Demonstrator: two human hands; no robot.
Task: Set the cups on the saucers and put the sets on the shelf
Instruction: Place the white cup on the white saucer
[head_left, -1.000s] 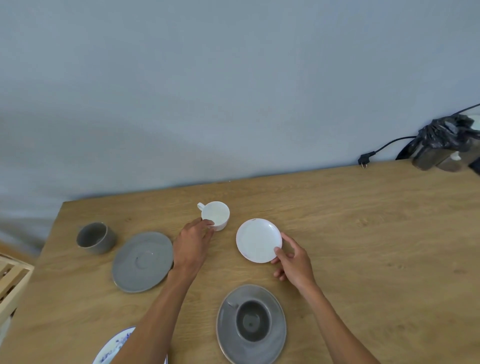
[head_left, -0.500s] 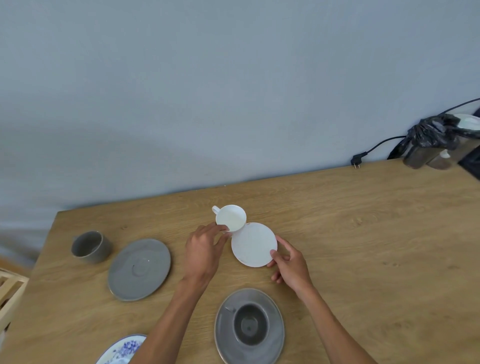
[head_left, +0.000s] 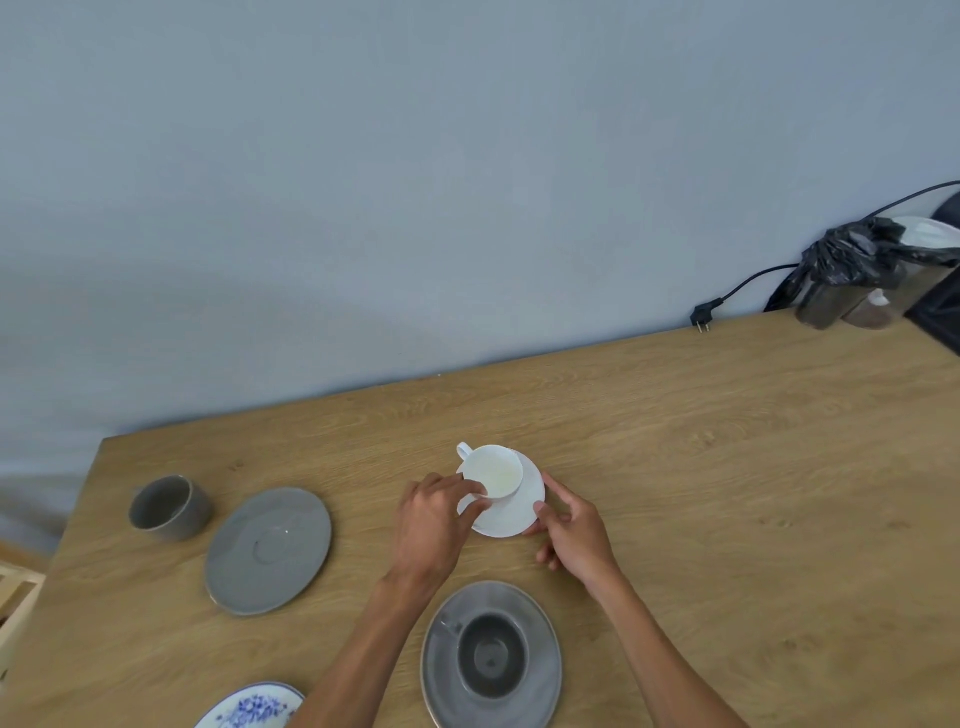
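White cup going onto white saucer, mid-placement.

My left hand pinches the small white ceramic cup by its near rim, holding it over the far-left part of the round white ceramic saucer; can't tell if it's seated. My right hand grips the saucer's right edge on the wooden worktop. Next, I'd judge: centre the cup, let go, lift the set to the shelf, which isn't in view. One grey cup sits on its grey saucer near me; another grey cup and bare grey saucer wait left.
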